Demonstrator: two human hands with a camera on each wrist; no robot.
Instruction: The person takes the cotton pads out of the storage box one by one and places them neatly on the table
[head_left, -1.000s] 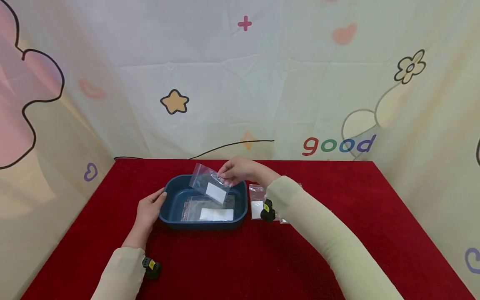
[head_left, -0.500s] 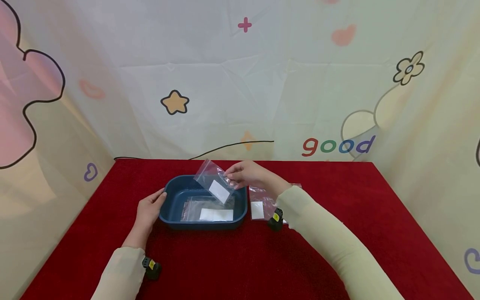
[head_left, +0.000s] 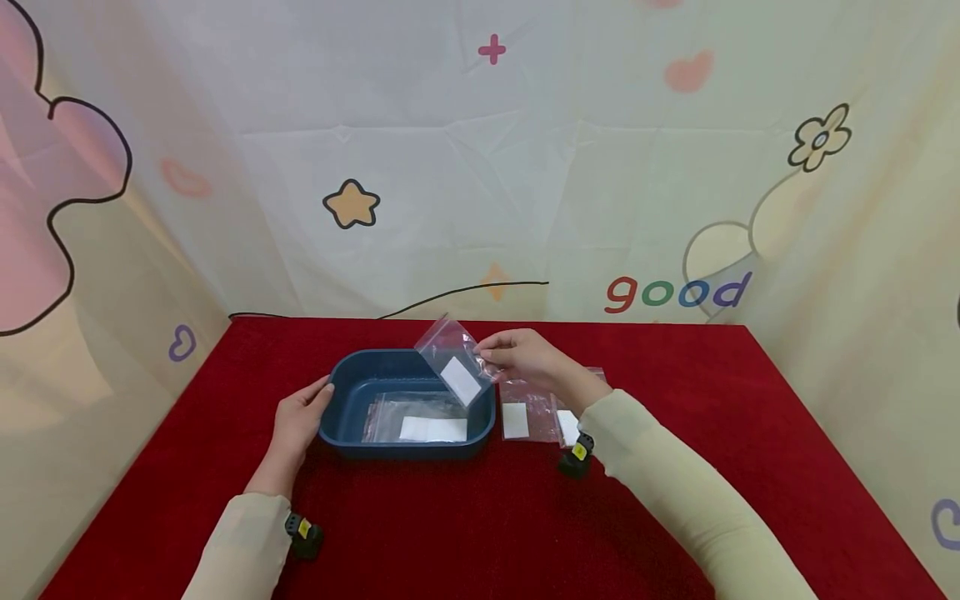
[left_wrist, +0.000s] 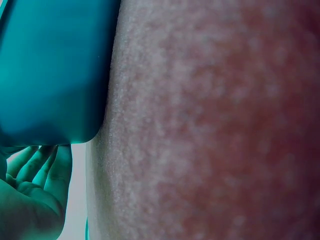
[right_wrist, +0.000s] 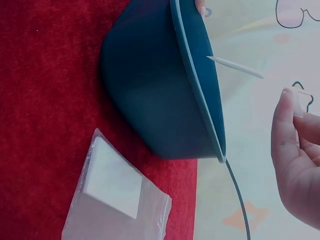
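Observation:
A blue plastic tub (head_left: 405, 451) stands on the red cloth, and my left hand (head_left: 297, 417) grips its left rim. In the left wrist view the fingers (left_wrist: 42, 167) lie against the tub's outer wall. My right hand (head_left: 528, 358) pinches a clear zip-lock bag (head_left: 442, 343) with a white card-like piece in it, above the tub's right rim. Edge-on, this bag (right_wrist: 235, 66) shows as a thin strip in the right wrist view. Inside the tub lie zip-lock bags (head_left: 386, 417) with white pieces, overlapping so their number is unclear.
Right of the tub, more zip-lock bags (head_left: 531, 417) with white pieces lie on the red cloth (head_left: 450, 525), partly hidden under my right forearm. A printed curtain (head_left: 450, 167) hangs behind the table's far edge.
My right hand has moved to the right with the zip-lock bag, from over the tub's middle to its right rim. My left hand and the tub have stayed in place.

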